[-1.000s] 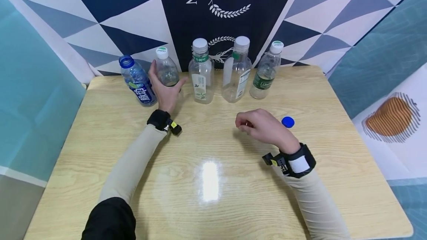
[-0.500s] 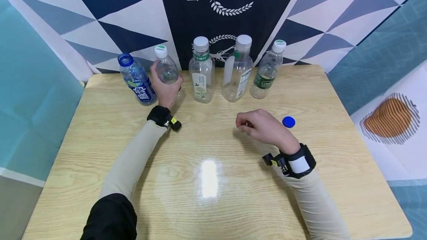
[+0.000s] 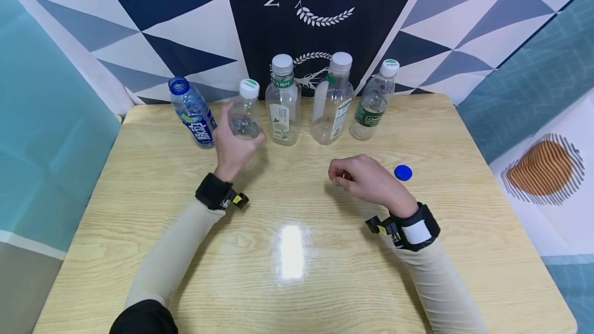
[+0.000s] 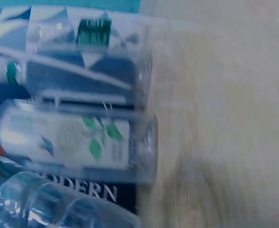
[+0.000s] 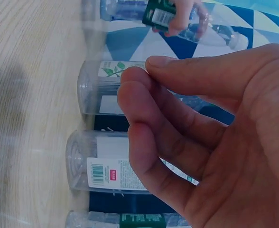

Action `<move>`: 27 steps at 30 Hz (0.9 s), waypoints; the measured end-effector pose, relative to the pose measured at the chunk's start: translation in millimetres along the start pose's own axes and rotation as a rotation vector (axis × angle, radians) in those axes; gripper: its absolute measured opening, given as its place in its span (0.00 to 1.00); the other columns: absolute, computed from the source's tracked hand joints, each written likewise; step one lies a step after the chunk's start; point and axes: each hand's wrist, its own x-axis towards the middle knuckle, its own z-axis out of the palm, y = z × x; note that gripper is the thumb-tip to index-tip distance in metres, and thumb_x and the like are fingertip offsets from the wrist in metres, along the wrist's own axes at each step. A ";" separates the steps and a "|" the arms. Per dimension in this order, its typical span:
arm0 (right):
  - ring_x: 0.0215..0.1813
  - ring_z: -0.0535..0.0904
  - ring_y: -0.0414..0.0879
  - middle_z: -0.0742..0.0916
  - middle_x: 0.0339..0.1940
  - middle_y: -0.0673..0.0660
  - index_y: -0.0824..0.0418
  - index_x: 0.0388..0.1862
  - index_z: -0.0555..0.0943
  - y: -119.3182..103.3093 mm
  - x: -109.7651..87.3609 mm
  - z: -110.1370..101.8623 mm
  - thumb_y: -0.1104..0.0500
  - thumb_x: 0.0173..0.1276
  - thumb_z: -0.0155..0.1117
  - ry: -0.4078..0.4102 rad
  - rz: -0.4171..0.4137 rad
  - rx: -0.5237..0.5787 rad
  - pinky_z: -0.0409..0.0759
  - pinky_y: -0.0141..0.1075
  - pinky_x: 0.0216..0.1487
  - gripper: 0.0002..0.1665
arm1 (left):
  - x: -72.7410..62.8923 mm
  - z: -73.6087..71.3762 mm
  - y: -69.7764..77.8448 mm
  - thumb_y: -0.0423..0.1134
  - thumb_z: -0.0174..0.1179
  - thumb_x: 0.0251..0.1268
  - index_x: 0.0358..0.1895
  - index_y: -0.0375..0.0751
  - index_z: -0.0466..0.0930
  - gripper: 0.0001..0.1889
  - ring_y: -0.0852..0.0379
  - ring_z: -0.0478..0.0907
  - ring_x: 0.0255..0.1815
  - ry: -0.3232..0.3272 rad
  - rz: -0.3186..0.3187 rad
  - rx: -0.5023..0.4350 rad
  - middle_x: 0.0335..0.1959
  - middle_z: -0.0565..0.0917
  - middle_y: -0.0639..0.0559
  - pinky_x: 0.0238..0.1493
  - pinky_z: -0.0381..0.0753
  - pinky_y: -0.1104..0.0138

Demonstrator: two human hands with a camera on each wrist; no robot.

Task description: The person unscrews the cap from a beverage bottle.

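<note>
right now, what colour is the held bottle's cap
White cap with green marking on top; clearest in the head view.

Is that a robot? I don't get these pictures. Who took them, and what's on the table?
No robot: those are a person's two hands. A camera on the person's head took the big picture, looking down. Cameras on the black wristbands took the two sideways-looking ones; the left one is blurry. On the wooden table stand a blue bottle, two wide clear bottles and a green-labelled bottle. A small blue cap lies near the right hand, which is curled and holds nothing I can see. The left hand holds another clear bottle.
</note>
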 end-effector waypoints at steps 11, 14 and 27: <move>0.28 0.78 0.39 0.86 0.27 0.45 0.55 0.48 0.83 -8.7 -1.1 -2.0 0.51 0.69 0.72 0.112 0.022 0.020 0.77 0.34 0.32 0.13 | -35.5 -12.1 43.7 0.44 0.77 0.38 0.69 0.50 0.73 0.45 0.46 0.87 0.39 -0.398 -0.004 0.178 0.44 0.90 0.43 0.39 0.86 0.52; 0.27 0.79 0.39 0.86 0.28 0.45 0.55 0.57 0.79 -14.6 -2.1 -1.6 0.43 0.65 0.75 0.228 0.016 0.046 0.77 0.33 0.30 0.28 | -43.0 -8.7 53.0 0.45 0.76 0.38 0.69 0.52 0.73 0.44 0.49 0.86 0.35 -0.467 0.057 0.231 0.44 0.90 0.45 0.34 0.85 0.55; 0.18 0.66 0.42 0.73 0.14 0.48 0.56 0.26 0.73 -29.2 1.1 2.6 0.32 0.81 0.42 0.572 0.061 -0.055 0.61 0.37 0.21 0.34 | -61.0 8.3 72.8 0.45 0.78 0.40 0.66 0.54 0.76 0.41 0.57 0.73 0.20 -0.479 0.389 0.470 0.35 0.86 0.53 0.14 0.67 0.65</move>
